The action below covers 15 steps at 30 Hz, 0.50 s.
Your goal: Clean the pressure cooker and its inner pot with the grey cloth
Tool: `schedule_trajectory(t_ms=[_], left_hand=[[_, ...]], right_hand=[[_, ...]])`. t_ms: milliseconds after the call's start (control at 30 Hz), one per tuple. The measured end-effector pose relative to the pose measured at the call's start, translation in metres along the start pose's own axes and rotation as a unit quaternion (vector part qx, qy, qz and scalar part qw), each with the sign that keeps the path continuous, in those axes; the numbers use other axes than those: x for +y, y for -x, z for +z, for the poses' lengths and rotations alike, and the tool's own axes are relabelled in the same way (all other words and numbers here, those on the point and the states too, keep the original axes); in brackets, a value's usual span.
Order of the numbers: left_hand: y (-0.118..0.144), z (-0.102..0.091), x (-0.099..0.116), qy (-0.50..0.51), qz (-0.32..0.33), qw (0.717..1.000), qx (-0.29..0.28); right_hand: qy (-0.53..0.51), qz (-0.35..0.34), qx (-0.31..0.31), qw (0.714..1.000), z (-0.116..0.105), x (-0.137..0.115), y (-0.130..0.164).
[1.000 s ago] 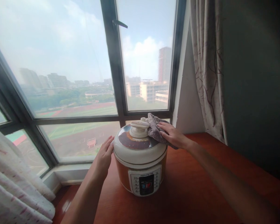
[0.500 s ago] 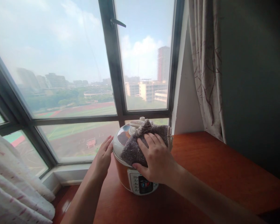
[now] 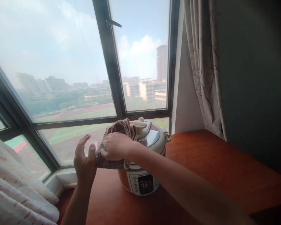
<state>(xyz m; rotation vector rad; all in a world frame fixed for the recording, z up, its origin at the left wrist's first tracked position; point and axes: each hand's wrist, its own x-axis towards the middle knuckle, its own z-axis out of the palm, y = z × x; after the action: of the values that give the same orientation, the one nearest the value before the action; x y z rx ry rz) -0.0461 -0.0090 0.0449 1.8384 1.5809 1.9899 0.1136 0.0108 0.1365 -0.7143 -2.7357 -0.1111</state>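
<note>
An electric pressure cooker point(image 3: 146, 184) with a white lid, an orange-brown body and a front control panel stands upright on the wooden table. A bunched grey-brown cloth point(image 3: 112, 163) lies over the left part of its lid and hangs past the edge. My right hand point(image 3: 117, 146) is closed on that cloth, its fingers curled into the folds. Left of the cooker, my left hand point(image 3: 85, 159) is raised beside the cloth's edge with thumb and fingers apart, holding nothing. The cloth hides the left side of the lid.
The reddish wooden table point(image 3: 201, 162) reaches to the right. Behind the cooker is a dark-framed window point(image 3: 100, 120). A patterned curtain point(image 3: 204, 72) hangs at the right, and another light curtain point(image 3: 16, 184) at the lower left.
My right hand has swept the cloth from the right of the lid to the left. My left hand has come off the cooker's side and moved left, its fingers now apart.
</note>
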Motion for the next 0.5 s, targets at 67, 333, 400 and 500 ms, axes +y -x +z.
schedule_trajectory(t_ms=[67,333,400,500], left_hand=[[-0.003,0.003,0.020,-0.064,0.109,0.990,-0.062],[0.001,0.024,0.032,-0.134,0.136,0.940,-0.282],[-0.006,0.025,0.026,-0.115,0.092,0.950,-0.275],[-0.031,0.032,0.020,-0.045,0.011,0.959,-0.279]], right_hand=[[-0.039,-0.013,0.051,0.998,-0.005,0.013,0.013],[-0.013,0.178,0.357,0.917,0.027,0.088,0.148],[-0.028,0.220,0.359,0.906,0.039,0.105,0.167],[-0.074,0.242,0.337,0.907,0.056,0.116,0.177]])
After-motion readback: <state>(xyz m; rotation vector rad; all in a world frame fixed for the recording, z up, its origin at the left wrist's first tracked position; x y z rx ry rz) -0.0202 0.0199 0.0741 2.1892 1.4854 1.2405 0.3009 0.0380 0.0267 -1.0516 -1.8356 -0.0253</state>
